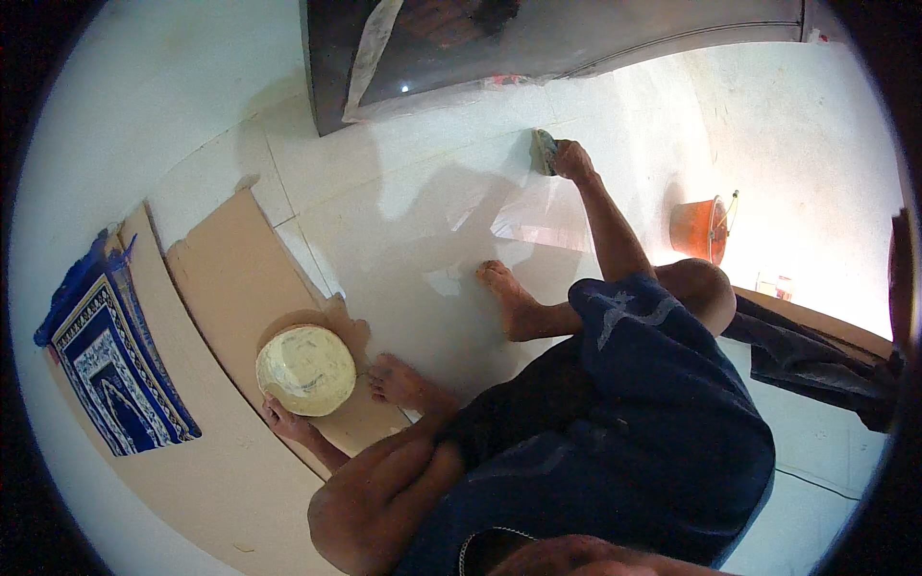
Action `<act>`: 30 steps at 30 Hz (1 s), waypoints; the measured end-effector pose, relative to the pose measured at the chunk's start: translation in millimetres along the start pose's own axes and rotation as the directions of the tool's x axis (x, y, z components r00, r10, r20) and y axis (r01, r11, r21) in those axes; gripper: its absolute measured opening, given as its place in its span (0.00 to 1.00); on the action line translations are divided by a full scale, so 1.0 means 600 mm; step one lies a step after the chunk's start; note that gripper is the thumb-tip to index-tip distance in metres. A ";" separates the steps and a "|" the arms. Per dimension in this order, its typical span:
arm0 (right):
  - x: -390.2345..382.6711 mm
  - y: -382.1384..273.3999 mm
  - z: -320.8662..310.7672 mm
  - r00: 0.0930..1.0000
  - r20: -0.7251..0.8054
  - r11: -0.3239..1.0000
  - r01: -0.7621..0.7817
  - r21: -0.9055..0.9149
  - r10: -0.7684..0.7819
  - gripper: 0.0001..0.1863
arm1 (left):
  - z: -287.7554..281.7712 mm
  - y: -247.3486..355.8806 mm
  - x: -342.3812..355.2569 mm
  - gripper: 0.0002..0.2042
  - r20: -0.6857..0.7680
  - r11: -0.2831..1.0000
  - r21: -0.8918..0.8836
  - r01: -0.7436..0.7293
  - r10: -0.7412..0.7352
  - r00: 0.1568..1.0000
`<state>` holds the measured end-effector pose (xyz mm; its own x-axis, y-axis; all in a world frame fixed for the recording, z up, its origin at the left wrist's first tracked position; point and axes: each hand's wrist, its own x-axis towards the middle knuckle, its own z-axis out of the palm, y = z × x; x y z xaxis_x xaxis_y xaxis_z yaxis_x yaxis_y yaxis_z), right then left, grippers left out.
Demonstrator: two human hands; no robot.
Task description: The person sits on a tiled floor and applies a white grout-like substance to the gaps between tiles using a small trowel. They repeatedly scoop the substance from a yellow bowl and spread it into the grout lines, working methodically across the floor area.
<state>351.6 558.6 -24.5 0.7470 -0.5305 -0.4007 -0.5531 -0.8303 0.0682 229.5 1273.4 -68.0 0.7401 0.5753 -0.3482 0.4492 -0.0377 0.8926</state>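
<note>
My right hand is stretched far forward and closed round a flat grey-green scraper. The blade is close to the pale floor tiles, but I cannot tell whether it touches them. At my left, a round pale-yellow tub stands on brown cardboard, its inside smeared with whitish stuff. My left hand grips the near left part of its rim, some fingers hidden. One bare foot is beside the tub, the other foot out on the tiles.
A dark glossy panel with plastic film along its lower edge stands ahead. An orange bucket is at the right by the wall. Cardboard sheets and a blue patterned rug lie left; dark cloth lies right.
</note>
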 end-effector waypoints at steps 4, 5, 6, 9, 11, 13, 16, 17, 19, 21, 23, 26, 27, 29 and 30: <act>-0.026 -0.050 0.009 1.000 0.017 1.000 0.004 0.024 -0.004 0.14 | -0.004 -0.035 0.013 0.13 -0.057 0.999 -0.012 -0.047 0.046 0.997; -0.042 -0.072 0.014 0.999 -0.030 0.988 0.023 0.151 -0.018 0.14 | -0.010 -0.040 0.014 0.13 -0.026 0.998 -0.033 -0.062 0.061 0.998; -0.062 -0.099 0.009 0.998 -0.047 0.994 0.054 0.099 -0.050 0.14 | -0.016 -0.045 0.015 0.13 0.010 0.996 -0.053 -0.075 0.075 0.997; -0.101 -0.158 0.014 0.994 -0.072 0.994 0.074 -0.085 -0.080 0.15 | -0.014 -0.039 0.016 0.14 0.023 0.988 0.031 -0.149 0.149 0.989; -0.124 -0.207 0.006 0.997 0.005 0.997 0.072 -0.041 -0.072 0.15 | 0.010 0.009 -0.001 0.14 -0.013 0.987 0.098 -0.125 0.126 0.992; -0.142 -0.252 0.007 0.998 -0.012 0.998 0.069 0.000 -0.069 0.14 | 0.012 0.011 -0.001 0.14 -0.012 0.994 0.021 -0.104 0.104 0.994; -0.157 -0.301 0.006 0.994 0.004 0.993 0.113 0.023 -0.113 0.14 | -0.004 -0.022 0.009 0.14 -0.011 0.995 -0.016 -0.093 0.093 0.996; -0.159 -0.312 0.007 0.992 0.019 0.992 0.126 0.030 -0.127 0.14 | -0.014 -0.035 0.015 0.14 -0.010 0.995 -0.015 -0.094 0.093 0.996; -0.161 -0.317 0.026 0.988 -0.021 0.988 0.155 -0.013 -0.155 0.13 | 0.008 -0.007 0.000 0.14 -0.025 0.994 0.004 -0.109 0.109 0.994; -0.166 -0.339 0.033 0.984 -0.033 0.984 0.177 -0.020 -0.177 0.12 | 0.018 0.012 -0.004 0.14 -0.037 0.992 0.011 -0.129 0.130 0.991; -0.184 -0.379 0.019 0.982 -0.013 0.982 0.186 0.008 -0.186 0.13 | 0.000 0.009 -0.001 0.12 0.032 0.989 0.039 -0.140 0.139 0.990; -0.189 -0.404 0.019 0.985 0.037 0.985 0.170 0.030 -0.171 0.14 | 0.010 0.008 -0.001 0.12 0.022 0.991 -0.032 -0.133 0.134 0.991; -0.193 -0.416 0.025 0.984 0.024 0.984 0.174 0.032 -0.175 0.14 | 0.014 0.007 -0.001 0.13 -0.008 0.989 -0.072 -0.128 0.128 0.992; -0.205 -0.440 0.038 0.984 0.000 0.983 0.180 0.036 -0.180 0.15 | 0.011 -0.006 0.002 0.13 -0.009 0.991 -0.086 -0.101 0.100 0.995; -0.212 -0.454 0.038 0.978 0.016 0.978 0.206 0.033 -0.207 0.15 | 0.009 -0.007 0.003 0.13 -0.012 0.992 -0.091 -0.087 0.086 0.996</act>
<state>398.5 856.0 -12.7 0.8394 -0.3443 -0.4205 -0.3989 -0.9158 -0.0463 231.6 1270.2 -73.8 0.7701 0.5795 -0.2666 0.3358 -0.0129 0.9419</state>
